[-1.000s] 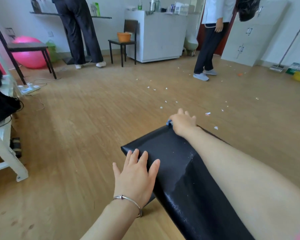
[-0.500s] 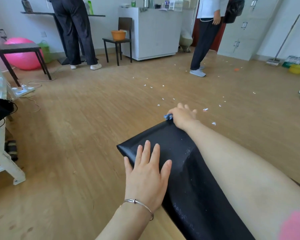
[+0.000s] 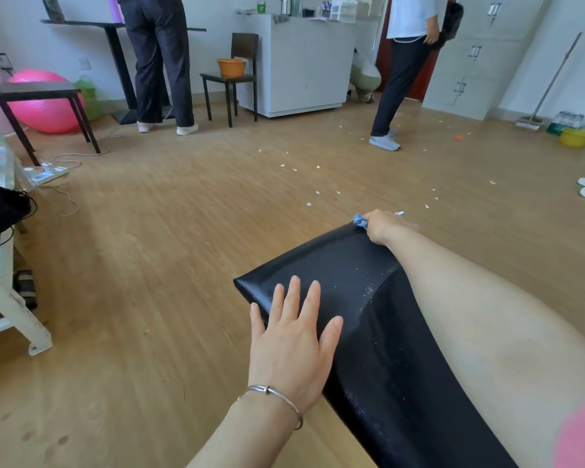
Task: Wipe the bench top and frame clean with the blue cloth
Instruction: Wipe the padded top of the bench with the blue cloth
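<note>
The black padded bench top [image 3: 338, 265] runs from the lower right toward the middle of the view, its surface speckled with wet spots. My left hand [image 3: 291, 342] lies flat on the bench's near left edge with straight, spread fingers. My right hand [image 3: 382, 226] reaches to the bench's far corner and curls over it, holding the blue cloth [image 3: 360, 220]. Only a small blue tuft of the cloth shows beside the fingers; the remainder is hidden under the hand. The bench frame is out of sight.
Two people [image 3: 156, 59] [image 3: 406, 69] stand at the back of the room. White scraps [image 3: 308, 204] litter the wooden floor beyond the bench. A white rack [image 3: 11, 305] stands at the left, with a power strip [image 3: 48, 172], a black table [image 3: 38, 92] and a pink ball [image 3: 44, 109] behind it.
My left hand slid forward and right, further onto the bench top. My right hand stayed at the far corner with the cloth, curling further over the edge.
</note>
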